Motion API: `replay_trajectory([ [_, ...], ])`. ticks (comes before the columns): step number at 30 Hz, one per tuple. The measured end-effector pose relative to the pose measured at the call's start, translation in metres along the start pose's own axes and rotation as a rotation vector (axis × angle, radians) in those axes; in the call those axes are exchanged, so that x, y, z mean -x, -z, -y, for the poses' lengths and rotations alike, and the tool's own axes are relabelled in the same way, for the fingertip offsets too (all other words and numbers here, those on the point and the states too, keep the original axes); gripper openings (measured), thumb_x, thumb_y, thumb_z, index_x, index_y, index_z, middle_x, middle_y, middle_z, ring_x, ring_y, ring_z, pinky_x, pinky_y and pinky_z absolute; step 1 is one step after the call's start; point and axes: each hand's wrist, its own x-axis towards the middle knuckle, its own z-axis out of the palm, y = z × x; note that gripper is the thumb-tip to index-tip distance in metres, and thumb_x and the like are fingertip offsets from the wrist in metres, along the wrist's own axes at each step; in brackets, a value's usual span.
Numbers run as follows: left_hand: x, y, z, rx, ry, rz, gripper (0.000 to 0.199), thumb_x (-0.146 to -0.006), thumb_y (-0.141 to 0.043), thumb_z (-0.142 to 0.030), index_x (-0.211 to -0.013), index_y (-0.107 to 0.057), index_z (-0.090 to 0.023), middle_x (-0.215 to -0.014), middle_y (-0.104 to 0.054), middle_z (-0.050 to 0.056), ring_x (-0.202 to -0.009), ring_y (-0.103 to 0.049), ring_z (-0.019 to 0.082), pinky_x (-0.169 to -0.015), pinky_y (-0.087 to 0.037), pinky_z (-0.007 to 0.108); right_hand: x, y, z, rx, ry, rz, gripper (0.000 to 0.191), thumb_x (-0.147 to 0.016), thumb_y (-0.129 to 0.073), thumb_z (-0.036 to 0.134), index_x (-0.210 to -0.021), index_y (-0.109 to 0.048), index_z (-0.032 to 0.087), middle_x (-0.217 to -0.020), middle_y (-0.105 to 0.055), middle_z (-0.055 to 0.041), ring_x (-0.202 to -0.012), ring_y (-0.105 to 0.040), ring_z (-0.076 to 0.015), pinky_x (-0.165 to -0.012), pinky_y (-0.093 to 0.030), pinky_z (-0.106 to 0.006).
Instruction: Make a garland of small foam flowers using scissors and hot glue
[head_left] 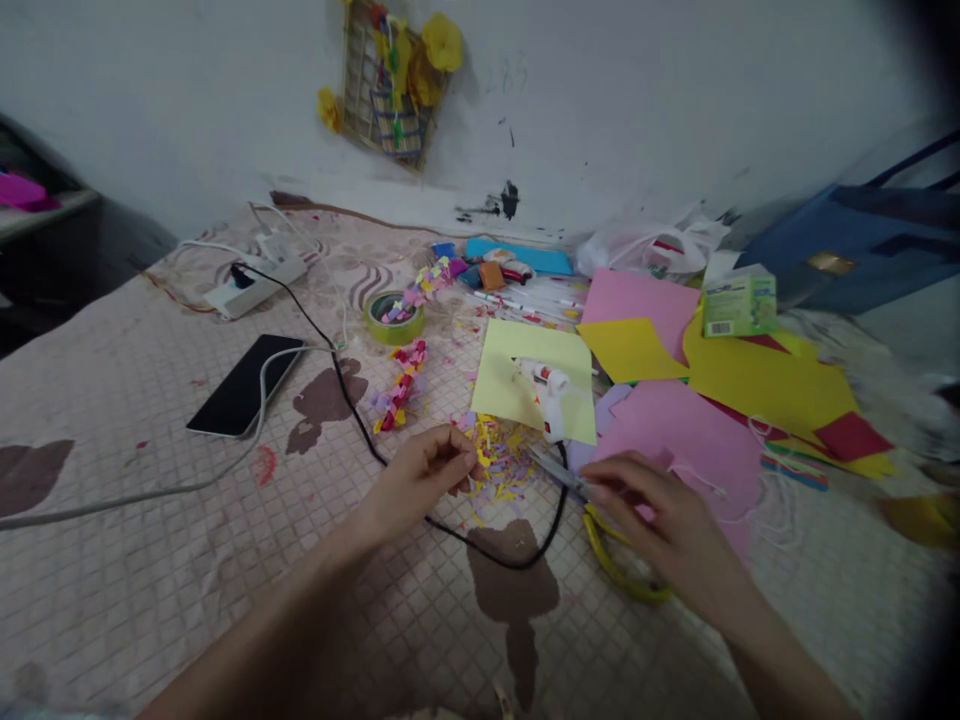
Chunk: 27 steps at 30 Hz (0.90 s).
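Note:
My left hand (431, 470) is closed in a pinch at the left edge of a heap of small yellow and lilac paper pieces (499, 465). Whatever its fingertips hold is too small to make out. My right hand (660, 510) has its thumb and fingers closed around the middle of a pair of scissors with yellow handles (611, 570); the blades point up and left toward the heap. Just beyond, a white glue gun (551, 395) lies on a pale yellow sheet (499, 375). Left of it rests a strip of red, pink and yellow paper flowers (403, 385).
A black cord (345, 385) runs from the power strip (255, 285) past my left hand to the glue gun. A phone (244, 385) and a roll of tape (394, 318) lie left. Coloured paper sheets (667, 430), a small green box (740, 305) and a blue bag (855, 245) are right.

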Motion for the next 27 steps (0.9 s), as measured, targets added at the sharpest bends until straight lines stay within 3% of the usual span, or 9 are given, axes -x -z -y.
replay_trajectory([
  [3, 0.002, -0.004, 0.001, -0.022, -0.002, 0.027, 0.021, -0.082, -0.055, -0.035, -0.077, -0.051, -0.015, -0.072, -0.060, 0.001, -0.059, -0.050, 0.008, -0.056, -0.041, 0.022, -0.017, -0.025, 0.029, -0.263, 0.016, 0.102, 0.018, -0.089, -0.046, 0.027, -0.095, -0.062, 0.021, -0.084, -0.062, -0.0035, -0.070, -0.059, -0.0140, -0.057, -0.048, -0.023],
  [8, 0.005, -0.010, 0.001, -0.062, -0.041, 0.038, 0.018, -0.083, -0.055, -0.033, -0.076, -0.053, -0.016, -0.068, -0.055, -0.001, -0.060, -0.049, 0.009, -0.056, -0.040, 0.022, -0.032, -0.052, 0.044, -0.338, 0.051, 0.064, 0.011, -0.083, -0.054, 0.021, -0.088, -0.064, 0.018, -0.079, -0.064, -0.0018, -0.068, -0.059, -0.0130, -0.058, -0.046, -0.023],
  [12, 0.006, -0.012, 0.004, -0.078, -0.035, 0.045, 0.016, -0.083, -0.054, -0.031, -0.078, -0.055, -0.015, -0.068, -0.054, -0.001, -0.061, -0.050, 0.009, -0.057, -0.040, 0.021, -0.033, -0.056, 0.041, -0.375, 0.026, 0.060, 0.009, -0.082, -0.054, 0.019, -0.083, -0.063, 0.018, -0.077, -0.065, -0.0016, -0.071, -0.060, -0.0139, -0.063, -0.048, -0.024],
  [19, 0.004, -0.013, 0.011, -0.058, 0.008, 0.028, 0.019, -0.082, -0.056, -0.034, -0.082, -0.057, -0.015, -0.071, -0.058, 0.001, -0.063, -0.052, 0.010, -0.059, -0.043, 0.023, -0.032, -0.060, 0.039, -0.383, 0.010, 0.013, 0.011, -0.083, -0.051, 0.020, -0.076, -0.058, 0.018, -0.067, -0.059, 0.0011, -0.059, -0.055, -0.0108, -0.053, -0.044, -0.020],
  [27, 0.005, -0.017, 0.011, 0.062, 0.095, 0.052, 0.022, -0.079, -0.061, -0.035, -0.083, -0.057, -0.014, -0.067, -0.057, 0.000, -0.058, -0.053, 0.009, -0.057, -0.044, 0.022, -0.028, -0.064, 0.034, -0.345, -0.018, -0.056, 0.013, -0.085, -0.052, 0.025, -0.074, -0.055, 0.018, -0.066, -0.057, 0.0011, -0.057, -0.053, -0.0107, -0.052, -0.041, -0.020],
])
